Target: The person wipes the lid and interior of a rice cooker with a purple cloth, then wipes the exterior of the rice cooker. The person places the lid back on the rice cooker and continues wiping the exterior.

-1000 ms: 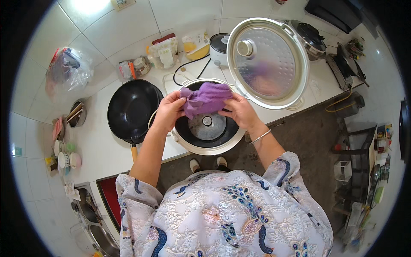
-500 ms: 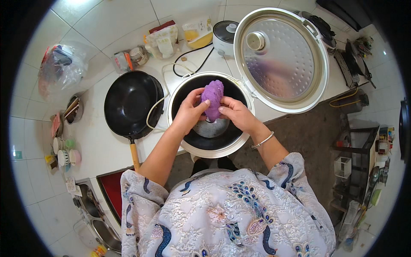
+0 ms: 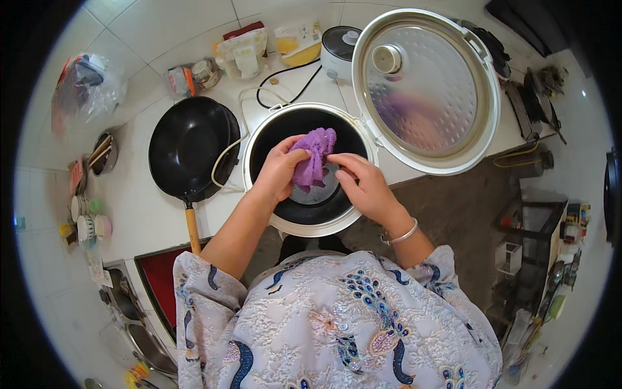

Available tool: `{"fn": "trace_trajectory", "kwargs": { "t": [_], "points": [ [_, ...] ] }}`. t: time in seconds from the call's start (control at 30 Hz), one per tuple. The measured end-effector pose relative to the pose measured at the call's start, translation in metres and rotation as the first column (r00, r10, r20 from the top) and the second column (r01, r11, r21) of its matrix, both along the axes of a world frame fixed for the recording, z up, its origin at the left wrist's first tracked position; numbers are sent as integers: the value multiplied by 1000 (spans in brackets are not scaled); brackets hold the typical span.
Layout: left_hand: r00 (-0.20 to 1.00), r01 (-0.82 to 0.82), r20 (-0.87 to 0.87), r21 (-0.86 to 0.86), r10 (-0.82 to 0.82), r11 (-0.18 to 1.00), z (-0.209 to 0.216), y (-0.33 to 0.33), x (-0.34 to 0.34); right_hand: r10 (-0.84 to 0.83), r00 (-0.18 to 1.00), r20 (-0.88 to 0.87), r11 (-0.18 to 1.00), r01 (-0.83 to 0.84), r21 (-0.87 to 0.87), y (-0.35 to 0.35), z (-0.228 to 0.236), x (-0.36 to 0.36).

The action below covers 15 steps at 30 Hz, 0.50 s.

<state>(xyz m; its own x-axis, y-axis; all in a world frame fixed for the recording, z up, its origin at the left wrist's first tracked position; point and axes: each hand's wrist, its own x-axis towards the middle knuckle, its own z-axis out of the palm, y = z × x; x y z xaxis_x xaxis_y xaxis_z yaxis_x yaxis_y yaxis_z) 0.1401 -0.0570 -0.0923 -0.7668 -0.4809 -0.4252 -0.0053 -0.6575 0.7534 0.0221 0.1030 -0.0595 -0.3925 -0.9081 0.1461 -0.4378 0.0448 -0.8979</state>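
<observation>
Both forearms rise from the lower edge and converge near the middle. The left hand (image 3: 280, 170) is curled, thumb and fingers pinched closed on what it holds, its back turned up. The right hand (image 3: 363, 185) lies just beside it, palm down, fingers bent inward toward the left, a bangle (image 3: 402, 235) on its wrist.

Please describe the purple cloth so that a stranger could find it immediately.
On the white counter stands an open rice cooker, right of a black wok. Both hands hold a bunched purple cloth over its dark bowl. Nothing else nearby is purple and soft.
</observation>
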Motion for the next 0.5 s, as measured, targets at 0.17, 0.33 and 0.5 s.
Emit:
{"fn": "trace_trajectory", "kwargs": {
  "t": [0.17, 0.33, 0.5],
  "points": [
    [975, -31, 198, -324, 100, 945, -17, -15, 7, -411, 809, -420, 812, 116, -572, 61, 78, -32],
    [942, 93, 317, -560, 109, 823, -45, -25, -23, -517, 312, -797, 843, 348, -411, 31, 123, -75],
    [873, 214, 433, -753, 224, 622, -46, -6, -58, -643, 600, -476, 758, 411, -507, 35, 139, -86]
  ]
}}
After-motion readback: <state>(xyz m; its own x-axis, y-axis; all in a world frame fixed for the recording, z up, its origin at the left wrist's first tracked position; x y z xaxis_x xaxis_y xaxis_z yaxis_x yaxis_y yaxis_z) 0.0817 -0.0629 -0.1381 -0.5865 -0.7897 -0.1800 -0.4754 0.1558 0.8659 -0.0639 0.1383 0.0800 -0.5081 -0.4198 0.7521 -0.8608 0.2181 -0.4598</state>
